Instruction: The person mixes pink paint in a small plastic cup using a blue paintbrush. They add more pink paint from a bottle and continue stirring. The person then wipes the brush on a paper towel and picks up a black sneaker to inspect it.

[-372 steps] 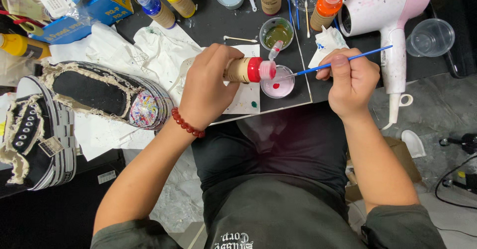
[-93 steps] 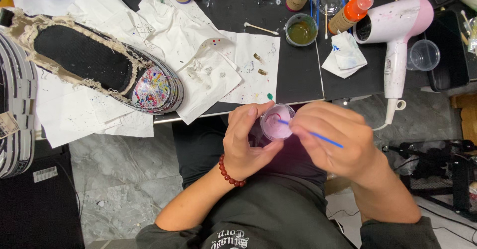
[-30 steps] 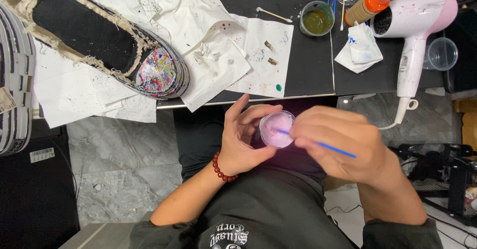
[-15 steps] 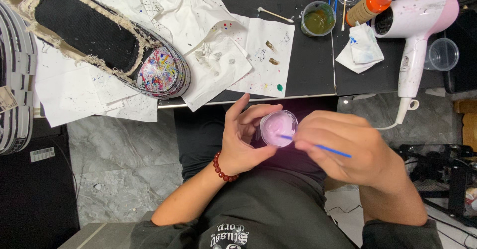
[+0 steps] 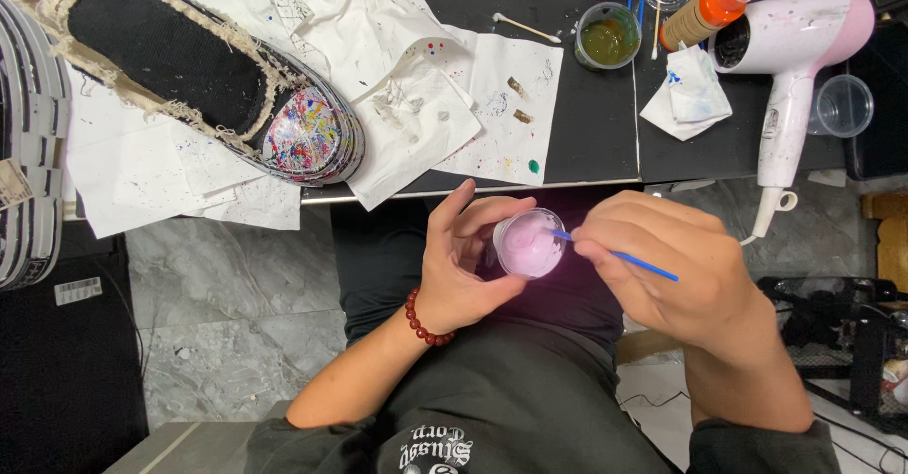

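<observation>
The head camera looks straight down on a person who holds a small clear cup of pink paint point(image 5: 529, 244) over the lap, below the near edge of the black table point(image 5: 586, 143) and clear of it. The left hand point(image 5: 463, 261) cradles the cup from its left side, fingers curled around the wall and the thumb arched over the top rim, so the cup's open mouth faces up toward the camera. The right hand point(image 5: 676, 271) sits just to the right of the cup, its fingers pressed together in a pinch on a thin blue brush point(image 5: 624, 258). The brush's long axis runs from lower right up to the left, with its tip inside the cup, in the pink paint near the right rim. Both hands are close together, the cup between them, and the right hand is the one carrying the tool. There is open room around the hands over the dark trousers. Up on the table, well apart to the upper left, lies a black shoe with a paint-spattered toe point(image 5: 218, 86) on white paper sheets point(image 5: 426, 105). To the upper right stand a cup of olive-green liquid point(image 5: 607, 37), an orange-capped bottle point(image 5: 705, 10) and a pink and white hair dryer point(image 5: 794, 67), whose handle reaches over the table edge.
</observation>
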